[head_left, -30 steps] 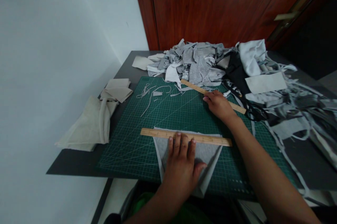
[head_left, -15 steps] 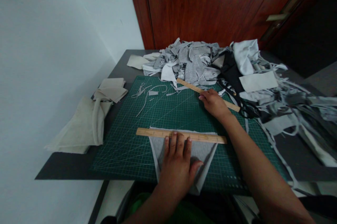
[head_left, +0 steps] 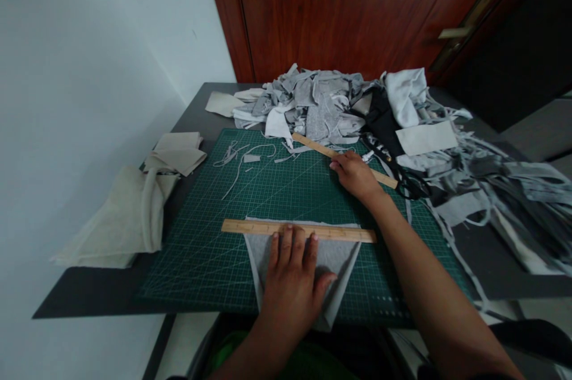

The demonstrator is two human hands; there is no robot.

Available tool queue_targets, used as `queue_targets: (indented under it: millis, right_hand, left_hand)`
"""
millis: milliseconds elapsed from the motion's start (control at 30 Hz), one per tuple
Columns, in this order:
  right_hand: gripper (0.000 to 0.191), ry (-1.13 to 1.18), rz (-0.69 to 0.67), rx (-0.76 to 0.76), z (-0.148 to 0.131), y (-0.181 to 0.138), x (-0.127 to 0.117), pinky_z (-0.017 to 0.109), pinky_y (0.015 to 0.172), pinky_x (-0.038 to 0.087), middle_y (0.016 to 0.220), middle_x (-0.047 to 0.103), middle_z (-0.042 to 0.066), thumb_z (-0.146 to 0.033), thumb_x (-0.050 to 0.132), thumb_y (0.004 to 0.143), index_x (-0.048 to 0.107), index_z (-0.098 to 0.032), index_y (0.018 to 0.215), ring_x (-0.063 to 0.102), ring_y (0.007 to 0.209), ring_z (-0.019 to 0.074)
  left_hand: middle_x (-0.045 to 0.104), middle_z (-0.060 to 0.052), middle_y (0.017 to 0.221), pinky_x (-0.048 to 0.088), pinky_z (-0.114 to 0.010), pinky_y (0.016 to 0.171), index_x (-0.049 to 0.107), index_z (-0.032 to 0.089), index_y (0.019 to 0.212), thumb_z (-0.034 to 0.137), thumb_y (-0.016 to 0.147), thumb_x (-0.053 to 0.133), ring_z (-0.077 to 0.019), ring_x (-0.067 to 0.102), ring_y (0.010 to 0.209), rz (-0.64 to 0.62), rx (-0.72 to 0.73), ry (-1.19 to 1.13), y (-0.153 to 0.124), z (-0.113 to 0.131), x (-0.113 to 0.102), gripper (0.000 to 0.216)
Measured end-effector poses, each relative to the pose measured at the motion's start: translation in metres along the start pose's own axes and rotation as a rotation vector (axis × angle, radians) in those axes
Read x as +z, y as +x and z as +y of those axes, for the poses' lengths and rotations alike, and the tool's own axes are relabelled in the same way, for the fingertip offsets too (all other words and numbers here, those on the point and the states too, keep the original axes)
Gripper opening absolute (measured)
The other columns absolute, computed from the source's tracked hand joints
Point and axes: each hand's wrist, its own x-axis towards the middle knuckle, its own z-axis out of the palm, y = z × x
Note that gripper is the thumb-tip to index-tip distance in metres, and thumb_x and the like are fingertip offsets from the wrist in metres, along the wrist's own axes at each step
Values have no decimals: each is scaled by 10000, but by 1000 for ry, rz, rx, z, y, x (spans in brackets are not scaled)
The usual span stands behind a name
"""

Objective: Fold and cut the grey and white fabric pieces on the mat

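Note:
My left hand (head_left: 292, 279) lies flat, its fingers stretched onto a wooden ruler (head_left: 254, 227) and its palm over a grey piece of fabric (head_left: 333, 255). The ruler runs across the fabric near its far edge and sticks out past both sides. Farther off, my right hand (head_left: 355, 176) is closed over a second wooden ruler (head_left: 313, 145), which lies slanted on the green cutting mat (head_left: 192, 261). Its thumb and fingers seem to pinch that ruler, though the fingertips are partly hidden. Part of the fabric hangs over the table's front edge.
A heap of grey and white fabric scraps (head_left: 319, 106) lies at the back. Black-handled scissors (head_left: 413, 184) rest right of my right hand, near bundled strips (head_left: 504, 183). Folded cream cloth (head_left: 118, 219) sits at left. Thread trimmings (head_left: 232, 153) lie on the mat.
The view has turned slightly, so everything appears a little farther left. Both hands, both rulers and the grey fabric keep their places on the mat.

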Motion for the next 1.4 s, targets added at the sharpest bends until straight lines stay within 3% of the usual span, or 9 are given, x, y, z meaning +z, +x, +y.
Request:
queue_targets:
  millis: [700, 1400]
  right_hand:
    - [275, -11, 3, 0, -3, 0, -3, 414, 912, 501, 1038, 667, 156, -248, 502, 1009, 720, -158, 1149, 609, 997, 301]
    - [276, -27, 15, -30, -2, -2, -2, 405, 870, 506, 1001, 665, 167, -257, 491, 1008, 733, -143, 1080, 615, 969, 313]
  left_hand:
    - [517, -148, 1536, 374, -590, 1187, 573, 183, 1445, 626, 982, 483, -374, 427, 1450, 5, 2, -11, -1, 1, -2, 647]
    - [489, -152, 1558, 360, -597, 1202, 548, 166, 1453, 628, 977, 493, -373, 378, 1487, -39, -4, -51, -2, 2, -2, 666]
